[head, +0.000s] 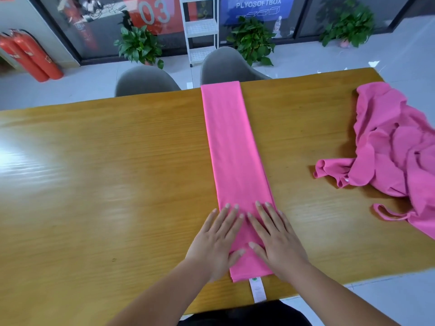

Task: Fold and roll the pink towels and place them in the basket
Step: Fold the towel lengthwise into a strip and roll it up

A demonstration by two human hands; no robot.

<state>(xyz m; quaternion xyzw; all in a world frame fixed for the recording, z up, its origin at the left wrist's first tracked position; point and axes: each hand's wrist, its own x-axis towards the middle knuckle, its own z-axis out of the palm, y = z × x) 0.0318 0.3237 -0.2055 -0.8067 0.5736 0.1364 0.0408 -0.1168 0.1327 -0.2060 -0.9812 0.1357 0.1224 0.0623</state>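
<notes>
Both your hands lie flat, fingers straight, left hand point(217, 238) and right hand point(276, 238) side by side, pressing the near end of a long folded pink towel point(231, 147) on the bench point(106, 184). Soft, light cloth; start rolling from this near edge.

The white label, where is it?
In the head view, low centre, the white label sticks out from the near end of the folded towel, at the front edge of the table.

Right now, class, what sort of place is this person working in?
Probably an office or showroom: glass partitions with a poster, red fire extinguishers and potted plants beyond the wooden table.
</notes>
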